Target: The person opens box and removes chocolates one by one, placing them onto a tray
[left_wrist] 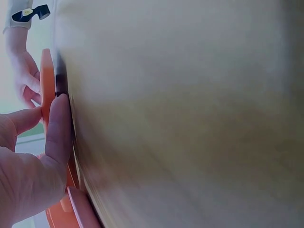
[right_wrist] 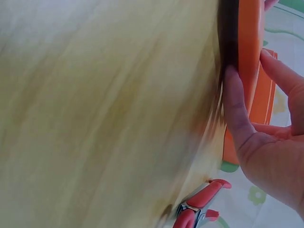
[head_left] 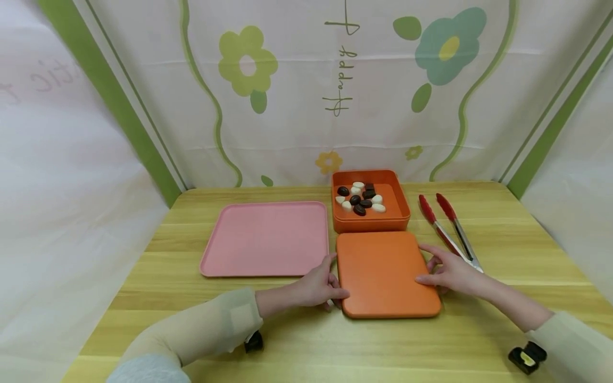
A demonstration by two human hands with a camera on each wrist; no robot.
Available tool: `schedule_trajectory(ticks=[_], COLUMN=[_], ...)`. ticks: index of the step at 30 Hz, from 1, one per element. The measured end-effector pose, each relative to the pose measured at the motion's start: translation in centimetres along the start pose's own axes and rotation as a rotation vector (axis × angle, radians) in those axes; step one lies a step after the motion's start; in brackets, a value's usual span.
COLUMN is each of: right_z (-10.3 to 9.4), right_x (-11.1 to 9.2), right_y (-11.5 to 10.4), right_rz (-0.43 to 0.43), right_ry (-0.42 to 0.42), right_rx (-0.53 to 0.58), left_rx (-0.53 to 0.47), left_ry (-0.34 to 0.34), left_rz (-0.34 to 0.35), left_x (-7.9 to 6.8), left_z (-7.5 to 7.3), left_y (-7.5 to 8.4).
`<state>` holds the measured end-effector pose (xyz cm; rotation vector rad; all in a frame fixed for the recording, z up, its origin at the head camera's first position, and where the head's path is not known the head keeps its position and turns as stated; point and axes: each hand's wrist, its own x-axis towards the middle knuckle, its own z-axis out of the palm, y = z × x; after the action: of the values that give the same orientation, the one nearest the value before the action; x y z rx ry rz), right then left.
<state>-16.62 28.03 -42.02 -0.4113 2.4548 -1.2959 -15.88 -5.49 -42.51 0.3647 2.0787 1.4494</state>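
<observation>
Dark and white pieces in orange box behind orange lid

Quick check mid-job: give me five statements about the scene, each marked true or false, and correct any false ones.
1. The left hand and the right hand hold opposite sides of the orange lid. True.
2. The orange box contains dark and white pieces. True.
3. The orange lid is fitted on the orange box. False: the box is open, and the lid is in front of it.
4. The pink tray is to the right of the orange lid. False: it is to the left.
5. The tongs lie to the right of the orange box. True.
</observation>
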Motion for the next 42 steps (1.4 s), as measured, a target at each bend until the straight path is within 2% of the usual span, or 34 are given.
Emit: schedule_trajectory(ticks=[6,14,23,42], right_z=[-0.04,-0.15,-0.27,-0.23], right_x=[0.25,0.48,0.42,0.3], right_y=[0.36,0.43,0.36,-0.1], right_rz=[0.027,0.038,0.001,0.019], right_ry=[-0.023,-0.055,-0.068,-0.114], right_rx=[0.03,0.045,-0.06,-0.103], left_rx=[-0.039,-0.05,-0.043,-0.035], left_ry=[-0.027,-0.045,-0.029,-0.029], left_rz=[-0.034,-0.046,-0.058,-0.056], left_x=[0.16,0.51,0.52,0.62], left_z=[0.07,0.13,0.29,0.26], left_y=[-0.04,-0.37,-0.23,-0.69])
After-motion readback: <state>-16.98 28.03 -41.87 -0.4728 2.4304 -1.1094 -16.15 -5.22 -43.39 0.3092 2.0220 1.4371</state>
